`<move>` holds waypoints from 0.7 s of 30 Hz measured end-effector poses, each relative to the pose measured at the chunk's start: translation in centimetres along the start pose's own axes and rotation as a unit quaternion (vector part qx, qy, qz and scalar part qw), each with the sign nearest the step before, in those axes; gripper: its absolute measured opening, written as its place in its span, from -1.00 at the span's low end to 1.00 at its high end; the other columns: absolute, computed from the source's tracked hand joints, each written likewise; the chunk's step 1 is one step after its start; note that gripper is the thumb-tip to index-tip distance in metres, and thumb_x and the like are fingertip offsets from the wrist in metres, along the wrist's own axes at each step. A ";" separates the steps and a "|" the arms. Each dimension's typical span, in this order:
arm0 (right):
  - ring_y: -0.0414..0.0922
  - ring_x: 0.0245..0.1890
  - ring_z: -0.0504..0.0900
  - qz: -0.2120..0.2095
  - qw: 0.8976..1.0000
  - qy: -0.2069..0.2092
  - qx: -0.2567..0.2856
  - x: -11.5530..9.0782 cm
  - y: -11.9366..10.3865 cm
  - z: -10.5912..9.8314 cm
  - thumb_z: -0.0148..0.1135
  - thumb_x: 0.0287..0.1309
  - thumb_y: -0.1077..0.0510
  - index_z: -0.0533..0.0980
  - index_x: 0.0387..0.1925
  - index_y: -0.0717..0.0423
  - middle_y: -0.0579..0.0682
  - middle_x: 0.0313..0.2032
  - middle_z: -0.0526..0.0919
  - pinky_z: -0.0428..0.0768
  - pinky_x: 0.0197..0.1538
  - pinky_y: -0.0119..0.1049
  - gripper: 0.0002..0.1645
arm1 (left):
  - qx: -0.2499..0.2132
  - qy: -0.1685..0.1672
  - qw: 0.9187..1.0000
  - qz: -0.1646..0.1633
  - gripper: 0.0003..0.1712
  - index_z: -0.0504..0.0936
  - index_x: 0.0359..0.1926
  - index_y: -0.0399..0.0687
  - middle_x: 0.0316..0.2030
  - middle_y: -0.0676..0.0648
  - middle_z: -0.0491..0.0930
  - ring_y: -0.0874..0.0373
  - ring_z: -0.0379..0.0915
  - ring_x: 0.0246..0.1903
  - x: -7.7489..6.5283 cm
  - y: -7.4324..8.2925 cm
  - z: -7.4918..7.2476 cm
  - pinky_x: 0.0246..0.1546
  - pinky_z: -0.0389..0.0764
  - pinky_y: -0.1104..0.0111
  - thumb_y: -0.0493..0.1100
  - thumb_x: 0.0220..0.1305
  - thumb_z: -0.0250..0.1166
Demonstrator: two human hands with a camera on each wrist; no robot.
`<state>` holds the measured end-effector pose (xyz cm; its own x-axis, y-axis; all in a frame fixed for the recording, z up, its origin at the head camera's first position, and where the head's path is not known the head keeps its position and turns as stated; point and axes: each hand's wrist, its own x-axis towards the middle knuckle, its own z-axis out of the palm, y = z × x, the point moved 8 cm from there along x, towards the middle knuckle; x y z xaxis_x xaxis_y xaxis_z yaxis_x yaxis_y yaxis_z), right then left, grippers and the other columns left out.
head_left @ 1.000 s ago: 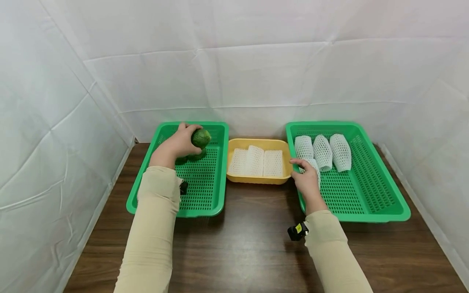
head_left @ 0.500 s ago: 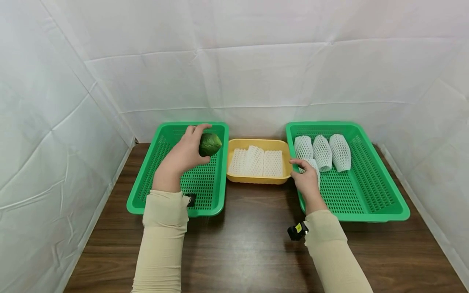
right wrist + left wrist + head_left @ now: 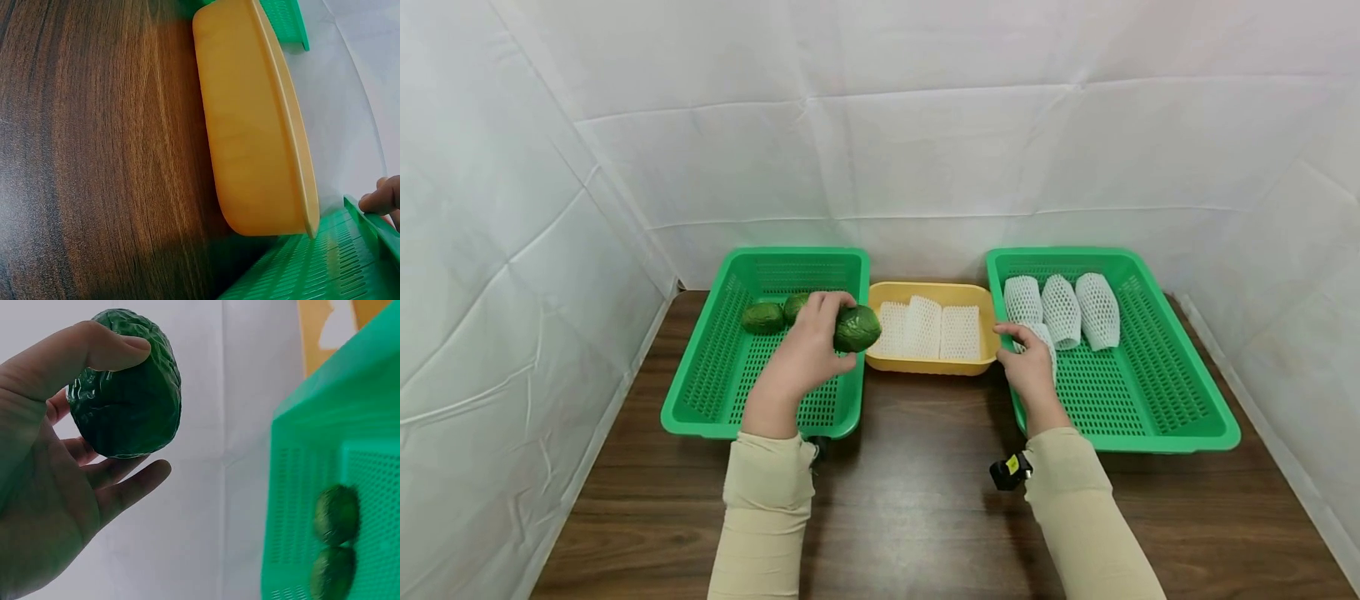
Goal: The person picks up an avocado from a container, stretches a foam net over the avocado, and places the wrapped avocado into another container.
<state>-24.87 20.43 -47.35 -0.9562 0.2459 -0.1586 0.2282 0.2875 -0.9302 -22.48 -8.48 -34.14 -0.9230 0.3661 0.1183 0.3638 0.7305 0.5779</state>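
My left hand (image 3: 808,350) holds a dark green, wrinkled avocado (image 3: 857,329) above the right rim of the left green basket (image 3: 700,408). In the left wrist view the thumb lies across the avocado (image 3: 134,406), with fingers behind and under it. Two more avocados (image 3: 763,317) lie in that basket, one partly behind the hand. My right hand (image 3: 1030,367) rests at the left rim of the right green basket (image 3: 1195,446), fingers loosely bent. Only its fingertips (image 3: 380,199) show in the right wrist view, at the basket's rim.
Between the baskets a yellow tray (image 3: 928,367) holds several flat white foam net sleeves (image 3: 960,332). Several rounded net sleeves (image 3: 1097,312) lie in the right basket. White sheeting (image 3: 925,167) hangs behind the brown wooden table (image 3: 910,492).
My left hand has carried the avocado to the right and nearer, from inside the left basket to above its right rim, uncovering the avocados left there. The right hand has stayed still.
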 end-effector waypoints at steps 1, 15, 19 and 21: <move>-0.03 -0.38 0.23 0.000 1.000 0.000 0.000 0.0 0.0 0.0 -0.07 0.18 0.40 0.43 0.12 0.18 0.01 0.21 0.36 0.23 -0.57 -0.37 -0.55 | -0.005 -0.002 1.000 -0.001 -0.30 0.24 0.17 -0.12 0.10 -0.23 0.19 -0.12 0.19 0.06 0.0 0.0 0.4 -0.08 0.44 0.07 -0.32 0.01 0.35; 0.02 -0.04 0.30 -0.009 1.000 0.008 0.014 0.0 0.0 -0.1 -0.05 0.16 0.41 0.45 0.08 0.18 0.03 0.19 0.39 0.24 -0.55 -0.38 -0.56 | -0.019 -0.004 1.000 0.021 -0.31 0.29 0.17 -0.08 0.11 -0.20 0.20 -0.07 0.20 0.06 0.2 0.9 2.8 -0.08 0.44 0.10 -0.30 -0.01 0.35; 0.02 -0.04 0.29 -0.010 1.000 0.010 0.017 0.0 0.0 -0.2 -0.05 0.15 0.42 0.45 0.09 0.18 0.04 0.18 0.39 0.24 -0.54 -0.37 -0.54 | -0.019 -0.005 0.999 0.031 -0.32 0.31 0.15 -0.08 0.07 -0.21 0.24 -0.07 0.23 0.03 0.3 1.4 3.5 -0.08 0.45 0.10 -0.27 -0.02 0.37; 0.01 -0.02 0.29 -0.009 1.000 0.012 0.018 -0.1 0.0 -0.2 -0.04 0.15 0.42 0.45 0.09 0.18 0.04 0.18 0.39 0.24 -0.53 -0.37 -0.54 | -0.021 -0.010 0.999 0.034 -0.32 0.31 0.15 -0.08 0.07 -0.22 0.25 -0.08 0.25 0.02 0.3 1.7 4.0 -0.08 0.45 0.10 -0.26 -0.01 0.39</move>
<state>-24.77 20.62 -47.29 -0.9553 0.2639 -0.1332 0.2033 0.2594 -0.9441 -21.66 -4.84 -36.36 -0.8940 0.4248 0.1425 0.4187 0.6789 0.6032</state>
